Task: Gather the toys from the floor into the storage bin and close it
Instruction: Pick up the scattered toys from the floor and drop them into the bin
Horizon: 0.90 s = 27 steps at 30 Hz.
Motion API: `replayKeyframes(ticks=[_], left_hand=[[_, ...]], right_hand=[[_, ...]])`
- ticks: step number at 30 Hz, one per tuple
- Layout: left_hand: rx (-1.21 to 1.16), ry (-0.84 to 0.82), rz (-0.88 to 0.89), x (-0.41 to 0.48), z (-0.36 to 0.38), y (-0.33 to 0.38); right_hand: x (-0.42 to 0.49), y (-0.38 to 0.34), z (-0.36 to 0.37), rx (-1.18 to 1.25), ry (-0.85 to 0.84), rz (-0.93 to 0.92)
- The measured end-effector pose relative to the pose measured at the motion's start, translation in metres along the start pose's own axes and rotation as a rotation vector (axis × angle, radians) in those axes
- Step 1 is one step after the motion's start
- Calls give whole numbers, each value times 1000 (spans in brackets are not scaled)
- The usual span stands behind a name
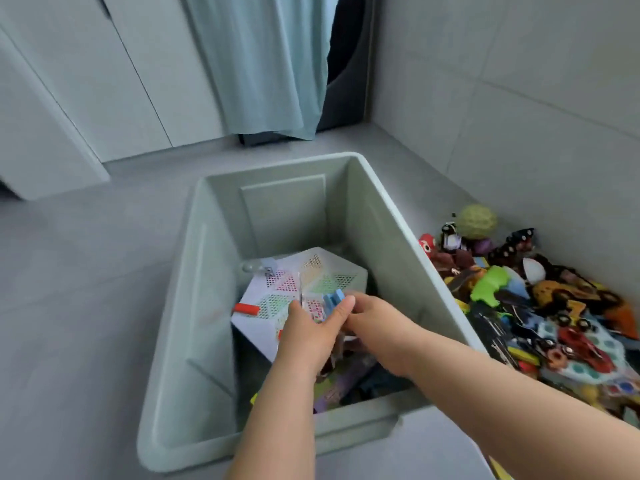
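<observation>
The pale green storage bin [398, 244] stands open on the floor in the middle of the view. Inside lie a white perforated box [277, 282] with coloured patterns, a red cylinder [246, 310] and darker toys near the front wall. Both my hands reach into the bin. My left hand [308, 337] pinches a small blue ridged toy [332, 301] between thumb and fingers. My right hand [377, 323] is pressed against the left, its fingers curled downward and partly hidden. A heap of toys [540, 306] lies on the floor right of the bin, topped by a green ball [477, 221].
A tiled wall [519, 98] runs behind the toy heap on the right. White cabinet doors [104, 81] and a light blue cloth [263, 64] draped over a dark appliance stand at the back. Grey floor tiles [86, 289] stretch left of the bin.
</observation>
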<state>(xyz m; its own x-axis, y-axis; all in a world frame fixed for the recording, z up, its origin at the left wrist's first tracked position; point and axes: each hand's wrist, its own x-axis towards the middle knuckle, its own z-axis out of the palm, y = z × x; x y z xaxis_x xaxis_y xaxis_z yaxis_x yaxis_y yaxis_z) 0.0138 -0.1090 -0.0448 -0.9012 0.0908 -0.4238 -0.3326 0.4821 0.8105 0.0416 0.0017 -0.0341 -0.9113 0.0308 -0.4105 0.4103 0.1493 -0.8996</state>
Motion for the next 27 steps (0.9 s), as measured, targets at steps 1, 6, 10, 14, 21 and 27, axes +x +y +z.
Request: replayKeyframes(ticks=[1,6,10,14,21,27], left_hand=[[107,21,-22,1,2,-3],[-59,164,363,-23,43,34],[-453,-174,534,-62,98,62],[-517,-686,395,-95,168,57],[-266,-754,25,-86,276,1],[-186,-637,-44,-56,330,-7]], right_hand=[[1,5,5,-45,-4,13],[-37,14,-32,-10,95,-36],[-91,39,-107,426,274,-117],[-126,106,-182,492,631,30],[-100,240,-290,-220,935,490],[-53,256,-337,-505,843,504]])
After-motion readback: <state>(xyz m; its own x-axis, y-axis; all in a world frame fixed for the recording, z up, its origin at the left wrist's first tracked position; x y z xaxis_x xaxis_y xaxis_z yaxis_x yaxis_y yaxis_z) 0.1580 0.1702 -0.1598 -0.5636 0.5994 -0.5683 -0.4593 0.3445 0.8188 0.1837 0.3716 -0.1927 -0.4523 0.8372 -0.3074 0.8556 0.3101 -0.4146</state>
